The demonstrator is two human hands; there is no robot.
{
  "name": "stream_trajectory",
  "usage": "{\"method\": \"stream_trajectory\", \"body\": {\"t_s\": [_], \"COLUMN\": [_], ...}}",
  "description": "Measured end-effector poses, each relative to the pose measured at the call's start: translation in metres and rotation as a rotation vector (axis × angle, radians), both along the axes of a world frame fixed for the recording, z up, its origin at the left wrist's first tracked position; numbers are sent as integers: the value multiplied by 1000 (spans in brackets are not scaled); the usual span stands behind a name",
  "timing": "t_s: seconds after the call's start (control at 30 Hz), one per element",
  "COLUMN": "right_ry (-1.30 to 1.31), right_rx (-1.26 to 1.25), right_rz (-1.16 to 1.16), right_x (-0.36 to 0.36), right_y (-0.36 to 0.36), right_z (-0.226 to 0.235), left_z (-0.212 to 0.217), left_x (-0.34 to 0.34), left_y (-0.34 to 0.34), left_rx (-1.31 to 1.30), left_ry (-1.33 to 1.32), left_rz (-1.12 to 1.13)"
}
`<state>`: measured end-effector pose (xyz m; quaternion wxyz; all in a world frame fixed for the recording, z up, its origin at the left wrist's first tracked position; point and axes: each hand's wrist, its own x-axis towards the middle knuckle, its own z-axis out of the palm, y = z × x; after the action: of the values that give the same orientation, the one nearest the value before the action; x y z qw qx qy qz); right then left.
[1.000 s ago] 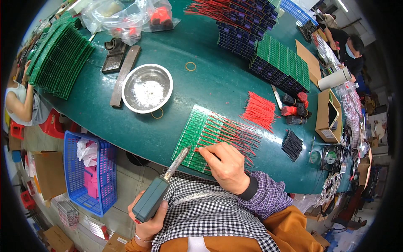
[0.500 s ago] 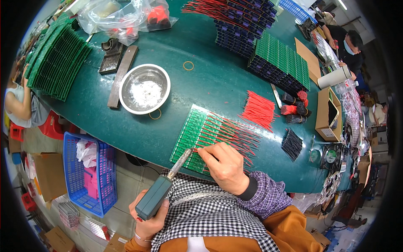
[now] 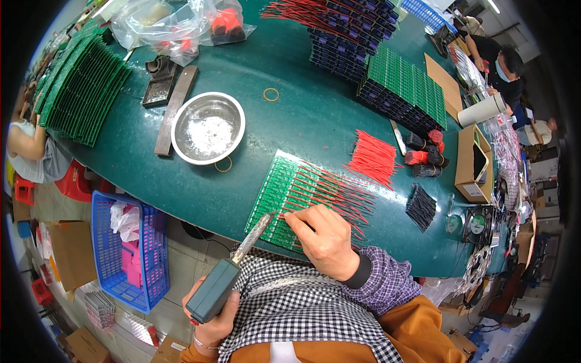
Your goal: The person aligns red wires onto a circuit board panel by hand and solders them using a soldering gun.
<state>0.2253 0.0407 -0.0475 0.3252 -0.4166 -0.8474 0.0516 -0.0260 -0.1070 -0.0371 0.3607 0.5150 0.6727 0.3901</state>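
Note:
My left hand [image 3: 219, 323] is wrapped round the dark green handle of a soldering iron [image 3: 213, 291]. Its metal shaft slants up to the right, with the tip over the near part of a green circuit board panel [image 3: 273, 189]. My right hand [image 3: 328, 241] rests at the panel's near right side, thumb and forefinger pinched at the end of a red wire [image 3: 281, 213], close to the iron's tip. Several red wires [image 3: 339, 195] extend rightward from the panel in a row. Whether the tip touches the board is too small to tell.
Beyond the panel lie loose red wires [image 3: 372, 158] and black wires [image 3: 420, 207]. A metal bowl [image 3: 237, 130] stands left, beside a flat bar [image 3: 175, 112]. Stacked boards [image 3: 404, 85] rise at the back. A blue basket [image 3: 151, 254] sits below the table's left edge.
The soldering iron and my left hand have shifted slightly left and down, drawing the tip a little away from my right fingertips. My right hand stays in place.

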Motion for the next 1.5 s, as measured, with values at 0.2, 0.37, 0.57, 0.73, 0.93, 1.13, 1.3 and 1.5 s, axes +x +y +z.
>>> {"method": "stream_trajectory", "body": {"t_s": [0.2,0.37,0.57,0.73,0.93,1.13,1.3,1.5], "right_ry": [0,9,29,25,28,8,33,15], "right_rx": [-3,-1,3,3,-38,-35,-10,-14], "right_rz": [-1,9,3,0,37,45,23,25], "right_x": [1,2,3,4,2,1,-1,-1], "right_y": [0,-1,-3,-8,-11,-11,-9,-8], "right_z": [2,1,-2,5,-3,-3,-1,0], "left_z": [-2,-1,4,1,5,6,14,16], "left_x": [1,0,2,-3,-5,1,6,5], "left_y": [-2,0,1,-2,-9,-1,1,3], "left_rx": [0,75,22,88,24,117,27,-7], "left_ry": [-25,40,0,27,-18,64,35,33], "left_rz": [14,-8,20,-35,-10,-4,7,-9]}}
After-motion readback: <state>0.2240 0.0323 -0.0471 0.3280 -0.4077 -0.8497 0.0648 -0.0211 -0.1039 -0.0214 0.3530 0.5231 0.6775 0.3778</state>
